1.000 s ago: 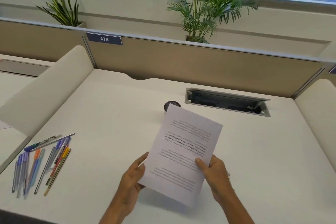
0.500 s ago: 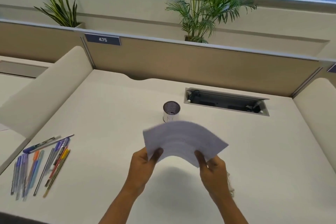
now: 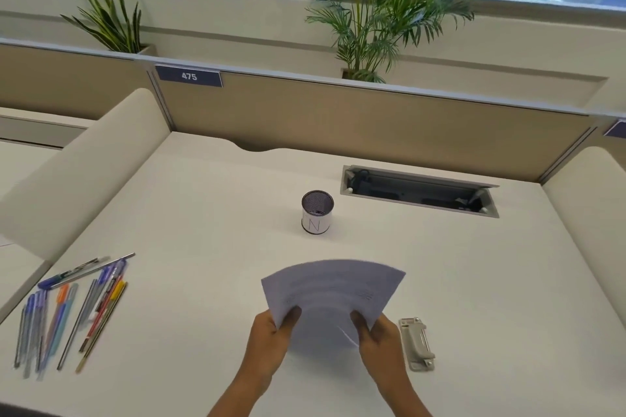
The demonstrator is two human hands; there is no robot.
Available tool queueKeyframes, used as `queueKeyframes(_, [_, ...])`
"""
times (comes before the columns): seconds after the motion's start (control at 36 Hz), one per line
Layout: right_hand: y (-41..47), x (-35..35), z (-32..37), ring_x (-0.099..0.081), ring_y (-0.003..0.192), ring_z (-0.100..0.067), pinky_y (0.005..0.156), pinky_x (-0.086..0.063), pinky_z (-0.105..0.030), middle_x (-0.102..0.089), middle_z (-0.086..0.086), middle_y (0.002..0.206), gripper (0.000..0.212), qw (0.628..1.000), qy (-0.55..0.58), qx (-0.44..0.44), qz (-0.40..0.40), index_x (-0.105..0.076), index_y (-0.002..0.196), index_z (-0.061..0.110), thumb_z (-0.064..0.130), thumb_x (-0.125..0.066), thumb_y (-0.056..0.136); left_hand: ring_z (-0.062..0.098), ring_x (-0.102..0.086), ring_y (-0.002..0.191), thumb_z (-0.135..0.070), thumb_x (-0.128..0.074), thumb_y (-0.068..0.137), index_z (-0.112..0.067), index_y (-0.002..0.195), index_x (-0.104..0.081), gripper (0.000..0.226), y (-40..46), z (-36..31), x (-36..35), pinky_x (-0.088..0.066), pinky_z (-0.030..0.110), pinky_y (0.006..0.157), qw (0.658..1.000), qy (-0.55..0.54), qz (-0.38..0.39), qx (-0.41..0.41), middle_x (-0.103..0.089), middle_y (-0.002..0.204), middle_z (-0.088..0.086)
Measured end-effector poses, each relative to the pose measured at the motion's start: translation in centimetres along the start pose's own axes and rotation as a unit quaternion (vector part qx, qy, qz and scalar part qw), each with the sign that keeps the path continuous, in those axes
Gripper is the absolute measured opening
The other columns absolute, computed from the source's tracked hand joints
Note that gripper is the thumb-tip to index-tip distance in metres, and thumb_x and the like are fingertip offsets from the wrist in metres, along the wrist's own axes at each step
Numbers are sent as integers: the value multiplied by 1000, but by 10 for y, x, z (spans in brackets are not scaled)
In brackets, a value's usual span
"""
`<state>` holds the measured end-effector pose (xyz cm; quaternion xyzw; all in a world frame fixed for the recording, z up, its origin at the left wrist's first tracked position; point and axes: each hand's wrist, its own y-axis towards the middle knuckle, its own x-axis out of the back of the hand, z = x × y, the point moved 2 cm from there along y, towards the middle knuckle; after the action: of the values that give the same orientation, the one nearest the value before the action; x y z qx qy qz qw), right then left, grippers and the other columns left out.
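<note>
A white printed sheet of paper point(image 3: 333, 291) is held low over the white desk point(image 3: 203, 206), bowed upward in an arch and blurred. My left hand point(image 3: 271, 338) pinches its near left corner with the thumb on top. My right hand point(image 3: 379, 335) pinches the near right corner the same way. A grey hole punch point(image 3: 416, 344) lies on the desk just right of my right hand. A mesh pen cup point(image 3: 317, 211) with a white label stands upright beyond the paper.
Several pens and pencils point(image 3: 67, 308) lie loose at the desk's left front. An open cable tray point(image 3: 420, 191) is set into the desk at the back right. Tan partitions point(image 3: 338, 118) and cream side dividers point(image 3: 78, 173) enclose the desk.
The sheet went from held up facing me to tipped down flat and bowed, then lowered nearer the desk. The pen cup and hole punch, hidden before, came into view.
</note>
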<state>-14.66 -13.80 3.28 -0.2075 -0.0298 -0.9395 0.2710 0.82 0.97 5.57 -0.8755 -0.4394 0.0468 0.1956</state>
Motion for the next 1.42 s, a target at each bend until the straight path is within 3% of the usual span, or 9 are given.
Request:
queueKeyframes(0.19, [10,23,9,-78,88,-12,80,-60,-24,-84,5,93,11,991,108,-58,46,-80,99,20,13,-80,91,7,-79,89,-27,-70,103,-26,108,-80,11,-3,-10,9,-60,20,74,999,-38,-5,-8,-85,99,-13])
queueKeyframes(0.31, [14,40,10,-78,99,-33,97,-62,-51,-82,-14,106,40,968,199,-86,124,-81,109,10,28,-94,75,18,-78,104,-23,-71,101,-20,114,-78,15,-3,-10,14,-63,28,85,988,-149,-45,13,-85,108,-7])
queueKeyframes(0.39, [11,38,10,-77,93,-36,90,-64,-50,-78,-26,108,70,939,290,-127,136,-78,111,3,38,-103,55,22,-76,114,-20,-68,102,-23,128,-72,27,-6,-10,10,-60,45,98,967,-245,-55,34,-82,121,-4])
queueKeyframes(0.58, [-6,5,26,-74,112,-39,96,-58,-63,-78,-17,121,43,921,338,-176,83,-71,125,2,8,-78,83,19,-80,108,-16,-66,102,-27,131,-68,30,-25,-13,-14,-61,43,94,946,-318,-31,55,-82,122,-5])
queueKeyframes(0.81, [8,36,28,-80,97,-27,81,-66,-46,-84,-2,107,25,964,208,-160,30,-76,116,10,7,-77,92,14,-81,104,-7,-72,98,-21,117,-75,24,-6,-12,30,-67,27,78,964,-251,-90,-12,-84,116,-5])
queueKeyframes(0.92, [21,61,31,-80,97,-27,85,-66,-47,-84,-3,105,19,978,165,-121,31,-78,112,8,8,-77,93,17,-77,110,-7,-69,99,-25,138,-68,42,9,-21,70,-64,38,90,980,-180,-49,-64,-81,124,-1])
queueKeyframes(1.0, [25,71,43,-81,87,-20,69,-63,-24,-84,4,91,10,987,141,-69,19,-80,95,13,5,-75,94,19,-78,110,-11,-74,95,-24,131,-71,39,13,-28,78,-66,34,90,993,-91,4,-78,-82,121,-2])
queueKeyframes(1.14, [22,70,65,-58,48,6,55,-44,-6,-59,22,45,54,995,94,17,15,-57,60,34,-5,-71,93,14,-81,95,-21,-82,88,-27,116,-77,29,12,-42,66,-68,30,77,994,-34,-21,-99,-85,107,-9])
queueKeyframes(1.42, [13,42,11,-64,61,8,60,-48,-12,-70,27,63,29,999,23,28,-15,-75,83,29,1,-78,91,25,-78,93,-18,-83,92,-22,95,-82,5,13,5,56,-61,40,85,996,-21,-73,-46,-85,91,-9])
